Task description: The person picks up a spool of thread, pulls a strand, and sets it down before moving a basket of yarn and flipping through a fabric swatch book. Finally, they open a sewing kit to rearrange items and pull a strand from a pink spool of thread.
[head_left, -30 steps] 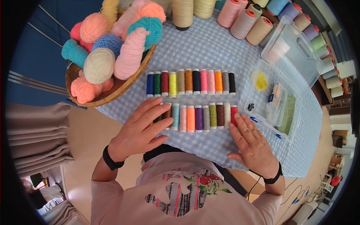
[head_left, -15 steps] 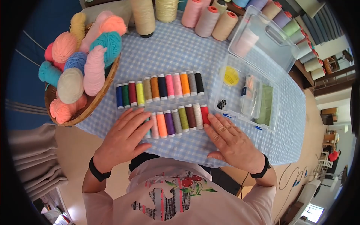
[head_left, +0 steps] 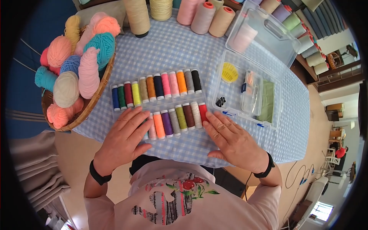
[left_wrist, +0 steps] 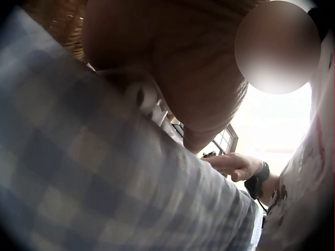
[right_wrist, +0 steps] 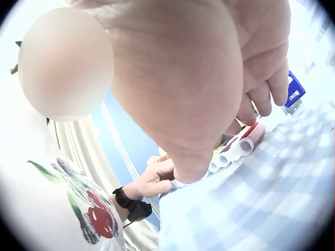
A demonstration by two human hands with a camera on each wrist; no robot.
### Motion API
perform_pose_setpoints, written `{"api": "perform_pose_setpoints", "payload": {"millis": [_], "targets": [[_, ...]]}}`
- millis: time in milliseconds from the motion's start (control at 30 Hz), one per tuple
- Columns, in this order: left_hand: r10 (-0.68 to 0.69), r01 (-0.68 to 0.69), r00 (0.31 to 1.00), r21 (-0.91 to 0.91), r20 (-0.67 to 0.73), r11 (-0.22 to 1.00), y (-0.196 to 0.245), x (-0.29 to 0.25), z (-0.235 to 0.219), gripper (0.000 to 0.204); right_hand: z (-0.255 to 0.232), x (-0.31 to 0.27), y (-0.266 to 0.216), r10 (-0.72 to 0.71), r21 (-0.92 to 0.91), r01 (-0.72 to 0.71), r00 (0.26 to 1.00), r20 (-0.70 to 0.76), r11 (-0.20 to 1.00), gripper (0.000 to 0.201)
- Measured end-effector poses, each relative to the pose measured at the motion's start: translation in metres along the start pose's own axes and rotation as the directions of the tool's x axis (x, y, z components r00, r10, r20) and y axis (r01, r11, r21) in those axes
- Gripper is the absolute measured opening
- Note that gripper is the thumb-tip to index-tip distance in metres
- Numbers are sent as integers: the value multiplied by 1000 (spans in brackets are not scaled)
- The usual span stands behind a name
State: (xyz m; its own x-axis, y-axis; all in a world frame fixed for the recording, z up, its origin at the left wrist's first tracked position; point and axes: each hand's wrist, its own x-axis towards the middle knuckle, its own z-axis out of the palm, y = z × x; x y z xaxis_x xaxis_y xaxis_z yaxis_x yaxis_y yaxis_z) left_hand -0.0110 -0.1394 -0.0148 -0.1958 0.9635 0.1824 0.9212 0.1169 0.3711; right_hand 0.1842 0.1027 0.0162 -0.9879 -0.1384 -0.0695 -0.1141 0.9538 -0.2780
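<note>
A clear plastic tray (head_left: 165,102) holds two rows of thread spools in many colours on the gingham cloth. My left hand (head_left: 123,134) lies palm down over the lower row's left end, fingers extended, hiding the spools under it; a pink spool (head_left: 152,128) shows beside it. At the opposite end, my right hand (head_left: 234,140) has straight fingers reaching the red spool (head_left: 203,111) and the tray's corner. White spool ends (right_wrist: 246,146) show below the right fingers in the right wrist view. Both thumbs point inward, away from the spools.
Right of the tray stands an open clear case (head_left: 251,116) containing a yellow disc (head_left: 230,72), black clips (head_left: 220,101) and green fabric (head_left: 266,101). A wicker basket (head_left: 94,100) of yarn sits left. Large thread cones (head_left: 203,19) line the back.
The head view has turned, so the table scene sits further left. My left hand now covers more of the lower row, hiding the light blue spool almost fully. The right hand stays by the red spool.
</note>
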Motion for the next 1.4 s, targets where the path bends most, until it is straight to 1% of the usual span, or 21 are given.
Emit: {"api": "perform_pose_setpoints", "payload": {"millis": [133,267,333,433,567,633,833,967,1033,1067,1133,1267,1367,1400], "targets": [[-2,2,1000,-1,-14,1000,0,0,4,65,2,13,-2,-50,14,51,997,-53,999,84],[-12,12,1000,37,-9,999,1,-1,5,63,9,19,1,-67,36,69,995,-71,997,83],[-23,24,1000,43,-16,999,1,-1,6,62,8,18,1,-53,2,53,999,4,999,86],[-30,32,999,48,-29,998,1,-1,7,62,4,16,1,-41,16,40,998,38,999,86],[-25,28,998,47,-51,998,1,-1,8,61,6,20,-3,-44,11,44,999,8,999,86],[-30,33,998,49,-58,998,1,-2,9,61,11,22,-4,-55,-20,55,998,-5,998,88],[-18,20,997,30,-77,999,-2,-5,12,62,10,16,-8,-35,-69,36,999,19,997,87],[-24,28,996,46,-80,999,0,-4,10,60,0,25,-12,-50,-55,51,998,22,997,87],[-21,25,997,48,-80,999,0,-4,10,60,-3,36,-17,-116,-58,116,993,1,992,87],[-19,23,997,49,-80,999,0,-5,10,60,-2,42,-18,-119,-56,118,993,-4,991,87],[-15,19,997,56,-81,998,0,-5,11,60,3,54,-21,-194,-42,193,980,-33,980,84],[-1,5,994,35,-105,999,-2,-7,12,59,14,68,-22,-213,-35,211,976,-54,977,81],[7,-4,991,18,-133,1000,-5,-7,14,59,7,73,-24,-223,-83,221,975,-14,972,81],[19,-19,988,7,-153,1000,-5,-7,15,60,-2,78,-28,-253,-118,244,966,-61,962,72]]}}
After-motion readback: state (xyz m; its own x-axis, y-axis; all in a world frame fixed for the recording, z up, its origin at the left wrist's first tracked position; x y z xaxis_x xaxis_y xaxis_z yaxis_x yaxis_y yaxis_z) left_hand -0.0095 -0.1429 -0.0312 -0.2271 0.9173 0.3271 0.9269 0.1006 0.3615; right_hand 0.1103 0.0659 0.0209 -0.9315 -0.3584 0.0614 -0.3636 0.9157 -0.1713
